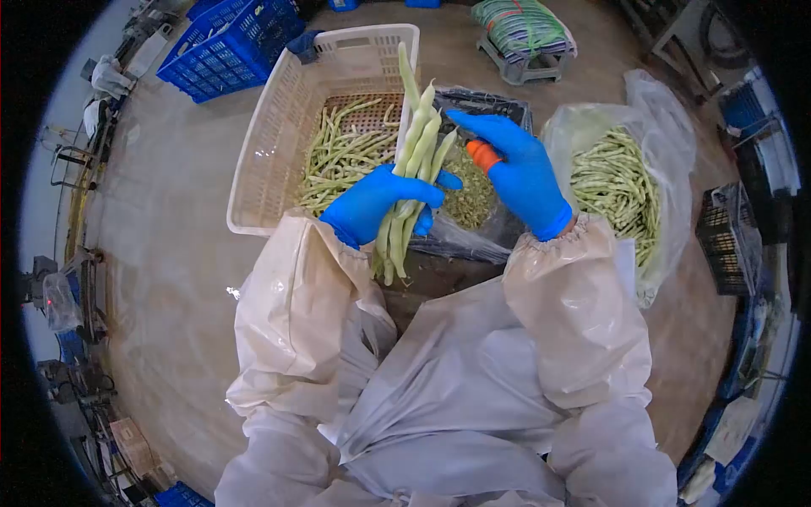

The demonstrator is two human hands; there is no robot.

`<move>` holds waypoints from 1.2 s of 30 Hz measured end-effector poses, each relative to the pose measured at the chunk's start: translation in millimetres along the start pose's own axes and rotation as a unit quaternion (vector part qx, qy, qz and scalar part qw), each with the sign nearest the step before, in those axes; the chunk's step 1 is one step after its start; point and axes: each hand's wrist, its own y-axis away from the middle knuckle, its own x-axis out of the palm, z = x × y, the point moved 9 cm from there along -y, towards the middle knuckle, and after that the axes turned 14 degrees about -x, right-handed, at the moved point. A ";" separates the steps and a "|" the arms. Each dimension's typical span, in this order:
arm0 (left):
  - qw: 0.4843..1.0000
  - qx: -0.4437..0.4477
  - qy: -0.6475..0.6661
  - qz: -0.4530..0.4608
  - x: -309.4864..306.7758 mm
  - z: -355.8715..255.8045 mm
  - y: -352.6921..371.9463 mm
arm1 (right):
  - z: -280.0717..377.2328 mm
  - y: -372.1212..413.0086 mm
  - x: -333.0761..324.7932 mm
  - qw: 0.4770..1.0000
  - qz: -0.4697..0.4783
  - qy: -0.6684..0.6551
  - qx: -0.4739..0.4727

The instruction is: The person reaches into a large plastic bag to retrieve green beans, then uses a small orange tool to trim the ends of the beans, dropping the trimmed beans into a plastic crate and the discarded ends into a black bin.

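Observation:
My left hand, in a blue glove, is closed around a bundle of long pale green beans. The bundle stands roughly upright, its ends sticking out above and below the fist. Just to its right is my right hand, also blue-gloved, with fingers stretched out and apart from the thumb. An orange piece sits at that thumb and looks like a thumb cover; whether it has a blade is not visible. Small green bean trimmings lie below the hands in a black-lined tray.
A cream slatted crate with loose beans stands at the left. On the right, a clear plastic bag holds many beans. Farther back are blue crates and stacked sacks on a low stand. A black crate is far right.

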 end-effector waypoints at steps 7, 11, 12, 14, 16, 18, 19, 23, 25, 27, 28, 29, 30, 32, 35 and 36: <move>0.999 -0.039 -0.011 0.023 3.8 4.6 7.7 | 13.2 -3.1 1.4 0.999 -0.005 0.021 -0.035; 1.000 -0.010 0.024 0.015 -10.5 4.8 2.0 | 6.7 1.0 -2.2 0.998 0.018 0.053 -0.014; 1.000 0.004 0.025 -0.016 -18.7 2.8 1.4 | 7.0 1.3 -2.4 0.997 0.027 0.065 -0.019; 0.997 0.029 0.028 -0.064 -31.4 -2.3 2.8 | 7.9 1.1 -2.2 0.995 0.043 0.089 -0.029; 0.993 0.054 0.032 -0.100 -39.8 -8.1 6.4 | 8.2 3.3 0.8 0.990 0.064 0.119 -0.032; 0.991 0.064 0.031 -0.117 -45.1 -7.8 5.6 | 8.6 6.0 2.7 0.986 0.082 0.145 -0.023; 0.989 0.068 0.031 -0.125 -47.0 -7.0 5.0 | 9.9 6.2 3.2 0.983 0.091 0.156 -0.012; 0.983 0.084 -0.080 -0.145 -37.2 -3.2 -0.8 | 11.1 7.5 -2.8 0.985 0.049 0.167 0.013; 0.983 0.107 -0.088 -0.123 -25.2 -2.3 -4.3 | -7.3 12.1 -2.5 0.989 -0.007 -0.022 0.148; 0.985 0.109 -0.074 -0.109 -17.4 -2.4 -6.1 | -18.7 18.0 2.4 0.955 -0.053 -0.175 0.235; 0.989 0.116 -0.035 -0.090 -14.0 -3.5 -7.1 | -21.9 19.7 4.5 0.935 -0.071 -0.234 0.257; 0.990 0.122 0.005 -0.072 -12.3 -3.9 -7.2 | -24.4 21.8 7.6 0.911 -0.088 -0.292 0.278; 0.984 0.156 -0.006 -0.082 -15.8 -10.3 -3.8 | -24.6 22.3 10.7 0.913 -0.065 -0.285 0.284; 0.978 0.173 0.031 -0.110 -35.6 -15.4 -2.4 | -26.2 23.8 17.1 0.916 -0.021 -0.270 0.295; 0.959 0.209 0.141 -0.130 -59.7 -22.4 11.3 | -31.1 25.3 18.0 0.956 0.050 -0.147 0.249; 0.950 0.223 0.174 -0.131 -71.7 -25.1 14.4 | -38.1 30.1 17.6 0.963 0.080 -0.093 0.241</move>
